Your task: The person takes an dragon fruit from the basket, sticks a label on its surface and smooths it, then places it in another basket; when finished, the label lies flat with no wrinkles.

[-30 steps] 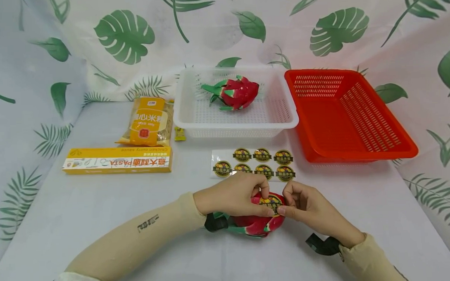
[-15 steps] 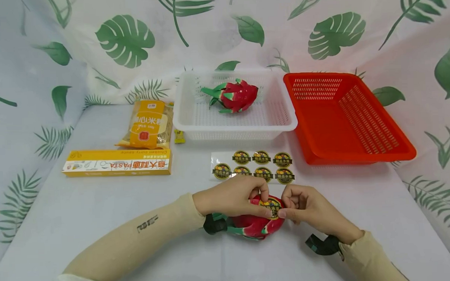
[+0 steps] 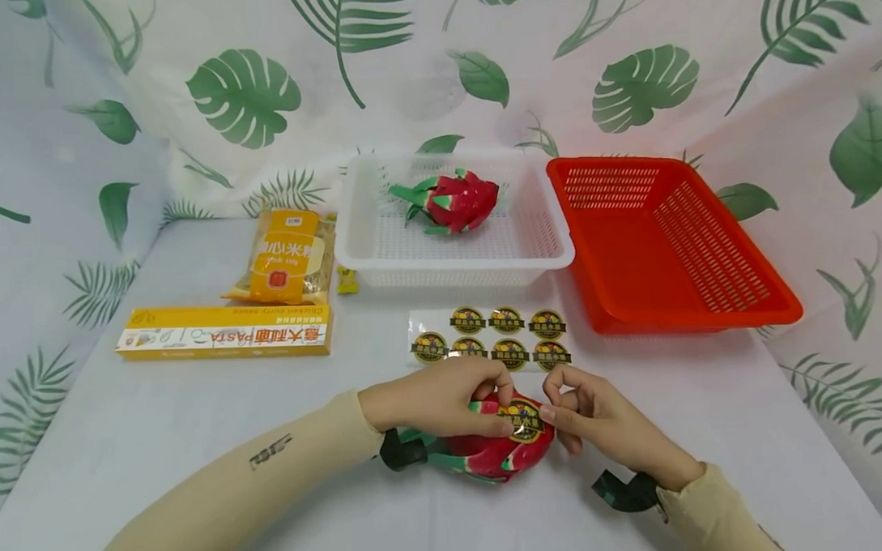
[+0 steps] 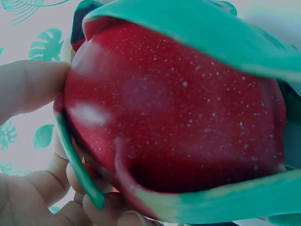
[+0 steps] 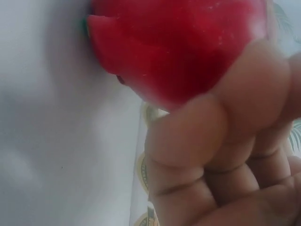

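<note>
A red dragon fruit (image 3: 483, 449) with green scales lies on the white table in front of me. On its top right is a round black-and-gold sticker (image 3: 525, 422). My left hand (image 3: 441, 399) holds the fruit from the left, its thumb at the sticker's left edge. In the left wrist view the dragon fruit (image 4: 174, 108) fills most of the picture, with fingers around its near end. My right hand (image 3: 597, 412) pinches at the sticker's right edge with its thumb. The right wrist view has its curled fingers (image 5: 188, 132) against the red skin; the sticker is hidden there.
Behind the hands lies a clear sheet (image 3: 419, 322) with several stickers. A white basket (image 3: 455, 267) holds another dragon fruit (image 3: 462, 202). To the right stands a red basket (image 3: 622, 253). A pasta box (image 3: 224, 332), a noodle bag (image 3: 283, 257) and a small yellow packet (image 3: 347, 280) are leftward.
The head view has tilted, so the scene sits lower. Both hands stay at the sticker on the fruit. A right finger now shows lower, beside the fruit's right end.
</note>
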A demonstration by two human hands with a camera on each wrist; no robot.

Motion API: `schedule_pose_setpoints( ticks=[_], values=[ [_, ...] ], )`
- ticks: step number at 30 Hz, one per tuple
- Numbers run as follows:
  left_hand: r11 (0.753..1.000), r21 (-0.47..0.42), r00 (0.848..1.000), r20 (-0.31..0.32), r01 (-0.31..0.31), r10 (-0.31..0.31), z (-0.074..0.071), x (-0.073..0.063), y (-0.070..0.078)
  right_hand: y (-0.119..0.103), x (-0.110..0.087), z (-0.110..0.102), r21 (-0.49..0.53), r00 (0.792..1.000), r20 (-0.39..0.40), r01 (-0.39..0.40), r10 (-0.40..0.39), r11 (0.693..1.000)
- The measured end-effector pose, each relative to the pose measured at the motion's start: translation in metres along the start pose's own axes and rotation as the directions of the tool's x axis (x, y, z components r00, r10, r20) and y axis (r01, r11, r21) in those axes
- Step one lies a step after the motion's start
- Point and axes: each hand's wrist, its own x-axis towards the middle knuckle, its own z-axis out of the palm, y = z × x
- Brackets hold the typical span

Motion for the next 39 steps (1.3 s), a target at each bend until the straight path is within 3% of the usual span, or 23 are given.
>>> schedule_pose_setpoints(
  ticks=[8, 12, 16, 18, 22, 25, 28, 31, 35, 39],
  values=[
    [1.0, -0.018, 1.0, -0.018, -0.013, 0.013, 0.002, -0.005, 0.001, -0.001, -0.002, 0.004, -0.03, 0.999, -0.041, -0.01, 0.008, 1.0],
    [1.0, -0.008, 0.997, -0.071, -0.005, 0.005, 0.005, -0.011, -0.001, -0.001, -0.004, 0.004, -0.028, 0.997, -0.068, -0.03, 0.028, 0.999],
    [1.0, 0.003, 0.992, -0.12, 0.028, -0.027, 0.007, -0.021, -0.005, -0.002, -0.009, 0.002, -0.076, 0.98, -0.184, -0.088, 0.072, 0.993],
    [0.999, -0.001, 0.991, -0.12, 0.051, -0.051, 0.007, -0.027, -0.006, -0.002, -0.012, -0.001, -0.09, 0.953, -0.289, -0.12, 0.089, 0.989],
    [0.996, 0.053, 0.99, -0.123, 0.074, -0.067, 0.009, -0.038, -0.004, -0.003, -0.023, -0.015, 0.001, 0.858, -0.493, -0.164, 0.143, 0.986],
    [0.985, 0.158, 0.987, -0.155, 0.065, -0.04, 0.015, -0.043, 0.001, -0.003, -0.033, -0.03, 0.109, 0.8, -0.57, -0.152, 0.187, 0.982],
    [0.965, 0.256, 0.981, -0.195, 0.047, 0.004, 0.02, -0.044, 0.005, -0.002, -0.045, -0.047, 0.183, 0.77, -0.601, -0.128, 0.214, 0.975],
    [0.943, 0.332, 0.975, -0.218, 0.036, 0.04, 0.022, -0.045, 0.008, -0.001, -0.055, -0.064, 0.265, 0.762, -0.609, -0.065, 0.219, 0.962],
    [0.905, 0.424, 0.97, -0.229, 0.025, 0.08, 0.025, -0.047, 0.013, 0.003, -0.067, -0.084, 0.369, 0.777, -0.599, 0.054, 0.193, 0.928],
    [0.877, 0.48, 0.964, -0.242, 0.022, 0.109, 0.028, -0.048, 0.016, 0.007, -0.073, -0.1, 0.449, 0.792, -0.577, 0.1, 0.202, 0.888]
  ],
)
